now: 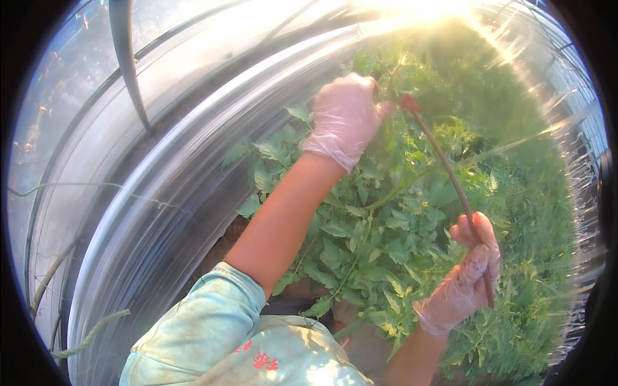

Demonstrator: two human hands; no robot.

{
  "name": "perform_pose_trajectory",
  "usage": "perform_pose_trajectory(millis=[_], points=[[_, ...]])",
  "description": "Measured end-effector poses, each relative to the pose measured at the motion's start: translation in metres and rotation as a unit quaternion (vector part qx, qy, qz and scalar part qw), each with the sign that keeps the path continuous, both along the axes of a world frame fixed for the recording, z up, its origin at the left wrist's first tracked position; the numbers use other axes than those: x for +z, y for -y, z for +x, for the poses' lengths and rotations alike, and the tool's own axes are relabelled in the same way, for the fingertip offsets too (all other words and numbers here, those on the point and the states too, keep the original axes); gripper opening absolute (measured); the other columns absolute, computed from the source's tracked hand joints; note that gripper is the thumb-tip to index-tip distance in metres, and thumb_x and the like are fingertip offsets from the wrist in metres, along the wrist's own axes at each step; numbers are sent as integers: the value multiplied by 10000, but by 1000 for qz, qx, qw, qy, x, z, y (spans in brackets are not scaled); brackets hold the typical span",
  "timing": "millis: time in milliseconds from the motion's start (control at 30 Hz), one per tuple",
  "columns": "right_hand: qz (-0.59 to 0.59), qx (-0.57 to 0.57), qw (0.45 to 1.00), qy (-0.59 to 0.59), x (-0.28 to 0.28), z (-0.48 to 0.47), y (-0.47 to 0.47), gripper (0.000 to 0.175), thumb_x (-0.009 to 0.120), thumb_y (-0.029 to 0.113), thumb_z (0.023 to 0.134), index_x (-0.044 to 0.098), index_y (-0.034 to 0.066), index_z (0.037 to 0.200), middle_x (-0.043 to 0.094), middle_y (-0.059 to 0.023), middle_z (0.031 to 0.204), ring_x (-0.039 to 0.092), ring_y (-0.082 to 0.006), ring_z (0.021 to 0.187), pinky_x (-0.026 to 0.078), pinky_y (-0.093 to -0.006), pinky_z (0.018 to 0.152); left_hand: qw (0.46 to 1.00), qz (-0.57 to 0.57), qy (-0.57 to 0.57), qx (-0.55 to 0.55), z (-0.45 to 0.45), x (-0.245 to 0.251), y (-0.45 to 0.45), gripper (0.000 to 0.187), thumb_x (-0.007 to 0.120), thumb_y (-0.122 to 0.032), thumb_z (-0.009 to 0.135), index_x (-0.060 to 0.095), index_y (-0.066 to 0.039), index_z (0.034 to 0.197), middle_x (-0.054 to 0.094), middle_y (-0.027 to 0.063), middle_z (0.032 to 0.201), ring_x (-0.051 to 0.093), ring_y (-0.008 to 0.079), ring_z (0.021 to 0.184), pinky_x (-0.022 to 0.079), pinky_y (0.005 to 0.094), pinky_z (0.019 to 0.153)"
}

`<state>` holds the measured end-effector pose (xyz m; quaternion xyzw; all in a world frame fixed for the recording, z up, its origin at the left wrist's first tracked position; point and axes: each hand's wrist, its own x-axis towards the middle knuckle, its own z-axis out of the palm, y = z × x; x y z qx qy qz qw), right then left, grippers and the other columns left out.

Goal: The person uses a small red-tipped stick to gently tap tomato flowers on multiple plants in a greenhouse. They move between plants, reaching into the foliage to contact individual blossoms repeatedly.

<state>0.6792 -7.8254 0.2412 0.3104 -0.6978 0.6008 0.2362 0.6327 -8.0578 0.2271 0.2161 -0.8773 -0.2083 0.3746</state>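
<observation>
My right hand (466,277), in a thin clear glove, pinches a slender brown stick (446,166) between thumb and fingers. The stick slants up to the left and ends in a red, soft-looking tip (410,103). That tip is close to the upper shoots of a tomato plant (392,79). My left hand (347,113), gloved the same way, is raised at the top of the foliage with its fingers curled and its thumb towards the red tip. A small dark spot shows at its fingers; what they hold, if anything, is hidden.
Dense tomato foliage (357,241) spreads below and right of my hands. Clear plastic sheeting (193,140) curves along the left, with a metal pole (126,62) behind. A green rope end (91,335) hangs at lower left. Strong sun glare washes out the top.
</observation>
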Motion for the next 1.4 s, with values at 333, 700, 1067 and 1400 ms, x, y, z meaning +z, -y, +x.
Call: perform_pose_trajectory(millis=[333,700,1067,1400], points=[[27,29,999,-1,-4,-18,25,364,511,235,933,572,-70,1120,628,-161,1029,617,-231,926,481,-335,828,990,117,-67,-52,-3,-25,-1,179,638,-234,791,674,-83,881,661,97,869,626,284,806,488,370,719],[58,28,997,-32,1,-17,30,266,485,120,930,572,-95,1060,611,-191,1034,617,-261,872,529,-347,750,986,110,-109,-64,-2,-35,-2,155,645,-210,770,676,-86,856,659,114,828,631,291,749,496,366,685],[200,81,962,-166,5,-32,55,231,513,73,912,575,-66,1085,602,-173,1063,598,-241,940,548,-343,787,978,127,-144,-87,-5,-42,-8,146,647,-187,762,666,-61,834,656,126,785,631,293,711,495,367,655],[203,65,959,-188,13,-22,54,298,528,163,914,584,-88,1064,616,-175,1005,618,-244,881,553,-322,724,981,116,-142,-68,-4,-42,-10,163,652,-186,759,658,-49,848,653,134,824,629,302,746,495,356,681]])
